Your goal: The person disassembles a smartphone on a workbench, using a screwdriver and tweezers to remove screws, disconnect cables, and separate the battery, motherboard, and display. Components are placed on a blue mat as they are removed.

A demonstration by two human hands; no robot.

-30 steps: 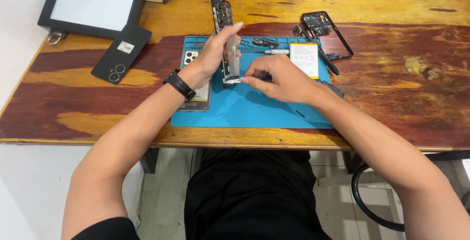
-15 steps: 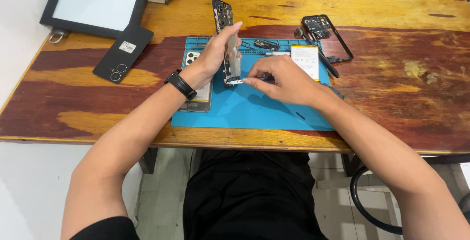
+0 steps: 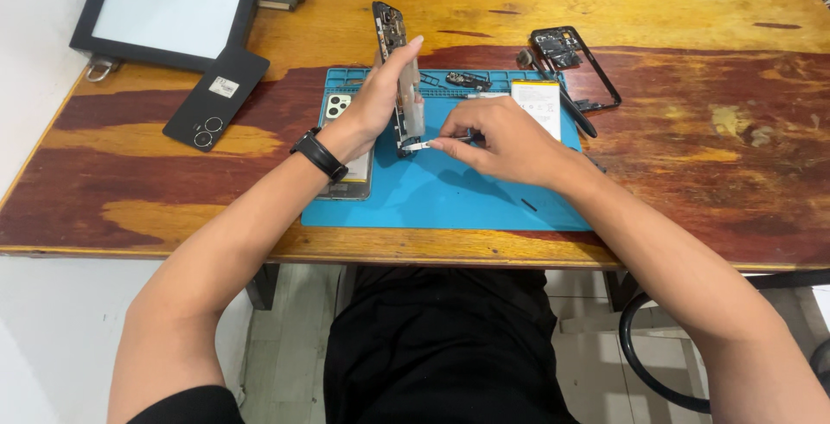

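- Our left hand (image 3: pixel 373 104) stood an opened phone body (image 3: pixel 394 61) on its long edge over the blue work mat (image 3: pixel 450 191), its grip clenched around the frame, thumb behind and fingers in front.
- Our right hand (image 3: pixel 506 137) pinched a thin metal tool (image 3: pixel 432 142), its grip tight on the handle, the tip touching the lower end of the phone body.
- A black wristband (image 3: pixel 319 154) sat on our left wrist.
- The mat's shallow top tray (image 3: pixel 432 78) held a few small dark parts; we could not tell them apart.
- On the mat lay a white phone back (image 3: pixel 344 143), half hidden under our left forearm, and a white flat battery (image 3: pixel 538 101) just beyond our right hand.
- A black phone frame (image 3: pixel 575 65) lay on the bench (image 3: pixel 692 147), just beside the mat's right corner, with a dark tool (image 3: pixel 575 113) across it.
- Left of the mat lay a black back cover (image 3: pixel 218 95), and beyond it a framed light panel (image 3: pixel 173 5), cut off by the top edge.
- What our right fingertips touched inside the body was too small to make out.
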